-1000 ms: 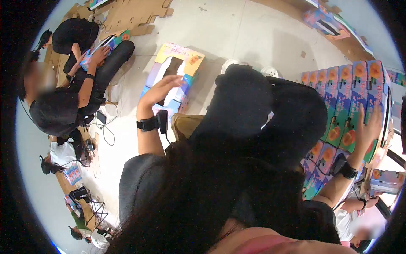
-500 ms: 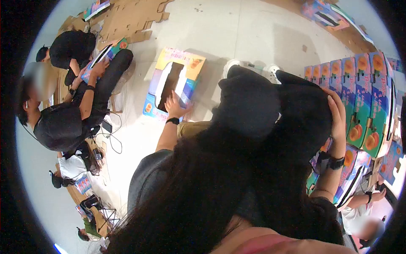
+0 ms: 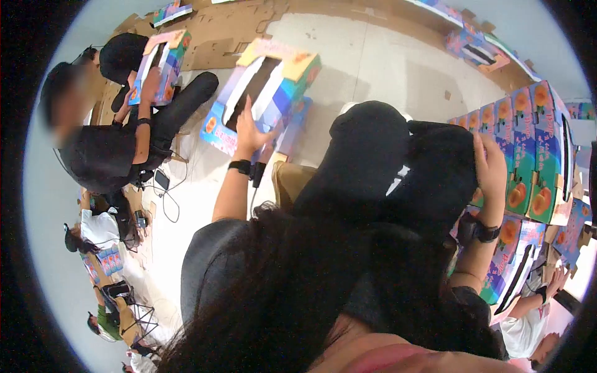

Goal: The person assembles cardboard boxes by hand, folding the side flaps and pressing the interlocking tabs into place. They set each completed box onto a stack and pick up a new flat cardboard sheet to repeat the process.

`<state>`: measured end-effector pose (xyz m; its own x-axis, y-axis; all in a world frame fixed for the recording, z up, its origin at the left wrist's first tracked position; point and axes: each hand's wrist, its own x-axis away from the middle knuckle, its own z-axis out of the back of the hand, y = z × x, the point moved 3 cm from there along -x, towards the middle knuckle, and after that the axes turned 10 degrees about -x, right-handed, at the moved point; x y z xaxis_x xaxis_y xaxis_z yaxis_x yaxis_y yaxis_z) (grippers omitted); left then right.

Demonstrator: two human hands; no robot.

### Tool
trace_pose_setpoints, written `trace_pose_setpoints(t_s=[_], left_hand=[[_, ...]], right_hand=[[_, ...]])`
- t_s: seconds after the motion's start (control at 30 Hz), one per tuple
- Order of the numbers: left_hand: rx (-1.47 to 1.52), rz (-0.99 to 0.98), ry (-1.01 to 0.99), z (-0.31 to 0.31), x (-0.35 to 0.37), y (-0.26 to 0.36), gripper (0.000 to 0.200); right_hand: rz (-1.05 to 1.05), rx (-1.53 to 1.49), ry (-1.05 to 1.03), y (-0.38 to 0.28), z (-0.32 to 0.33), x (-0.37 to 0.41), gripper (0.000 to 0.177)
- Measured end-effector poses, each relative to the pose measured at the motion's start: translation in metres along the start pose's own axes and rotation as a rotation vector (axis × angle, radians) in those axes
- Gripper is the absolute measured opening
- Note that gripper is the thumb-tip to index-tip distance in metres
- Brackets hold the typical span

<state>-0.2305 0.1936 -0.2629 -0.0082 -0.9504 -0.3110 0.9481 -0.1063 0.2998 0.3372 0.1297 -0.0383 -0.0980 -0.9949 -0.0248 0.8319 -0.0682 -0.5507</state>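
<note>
A colourful printed cardboard box [image 3: 292,65] with a long dark slot in its white top panel is in front of me, to the left of my knees. My left hand [image 3: 250,132] grips its near edge, fingers along the top by the slot and thumb toward the right side. Just below this hand, a black piece with a cable [image 3: 258,174] shows. My right hand [image 3: 491,166] lies over my right knee with nothing in it, its fingers stretched out. Beside that hand stands a stack of similar printed boxes [image 3: 521,140].
At the left, a seated co-worker [image 3: 99,155] holds another printed box [image 3: 163,68]. Flattened cardboard [image 3: 217,31] covers the floor at the back. Cables [image 3: 168,205] lie on the floor at left. More boxes [image 3: 479,46] stand at the back right. Another person's hand [image 3: 556,283] shows at lower right.
The box by my left hand has shifted and turned, its far end now higher in view. The co-worker's box is turned more toward me. My right hand stays on the knee; the view has tilted slightly.
</note>
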Motion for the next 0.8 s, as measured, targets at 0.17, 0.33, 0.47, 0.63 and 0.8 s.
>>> trace_pose_setpoints(t_s=[0.17, 0.33, 0.47, 0.63, 0.8], left_hand=[[0.080, -0.240, 0.167, 0.122, -0.057, 0.102, 0.125], [0.027, -0.626, 0.222, 0.229, -0.041, 0.215, 0.113], [0.013, -0.896, 0.220, 0.252, -0.009, 0.276, 0.119], [0.118, -1.010, -0.030, 0.241, 0.011, 0.326, 0.118], [0.037, -1.016, -0.094, 0.229, 0.021, 0.345, 0.116]], right_hand=[[0.579, 0.217, 0.422, -0.055, 0.014, 0.005, 0.033], [0.880, 0.044, 0.658, -0.134, 0.029, 0.071, 0.037], [1.028, 0.053, 0.696, -0.150, 0.047, 0.123, 0.033], [0.741, 0.104, 0.540, -0.112, 0.026, 0.146, 0.055], [0.664, 0.182, 0.425, -0.095, 0.014, 0.147, 0.073]])
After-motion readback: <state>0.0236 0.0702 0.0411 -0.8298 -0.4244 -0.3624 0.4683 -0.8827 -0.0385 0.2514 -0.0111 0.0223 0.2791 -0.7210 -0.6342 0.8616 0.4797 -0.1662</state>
